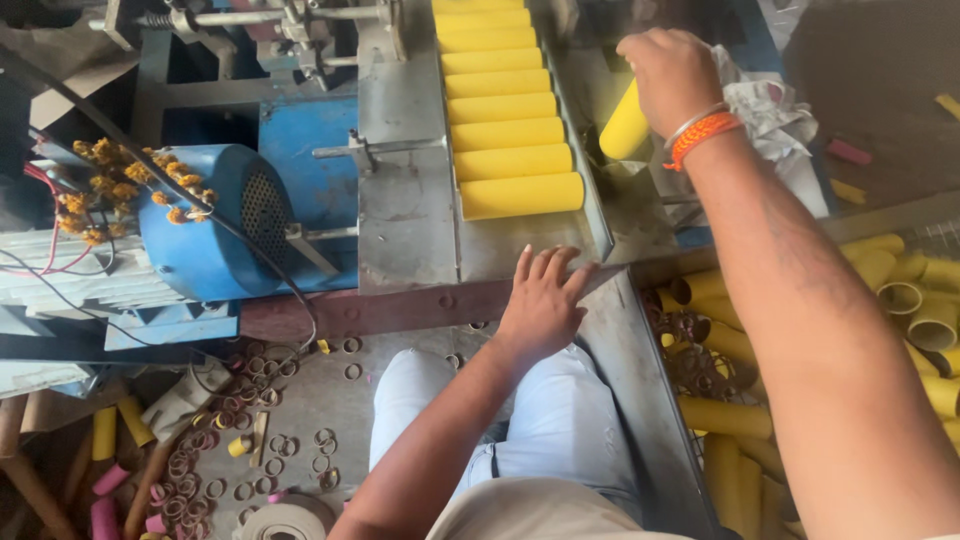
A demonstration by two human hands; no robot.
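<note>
Head view: the right hand point(670, 80) grips a yellow tube point(624, 125), whose upper end is hidden under the fingers. Its long axis tilts steeply, lower end toward the metal tray point(410, 210). The left hand point(540, 305) lies open, flat on the tray's near edge, just below the row of yellow tubes point(505, 105) lying crosswise.

**Yellow tube in hand, row on the tray**

I see one yellow tube point(624, 125) tilted steeply, upper end hidden in my right hand point(668, 80), just right of the metal tray point(500, 245). A row of matching yellow tubes point(508, 110) lies crosswise on the tray, side by side, touching. My left hand point(542, 305) rests flat on the tray's near edge.
</note>
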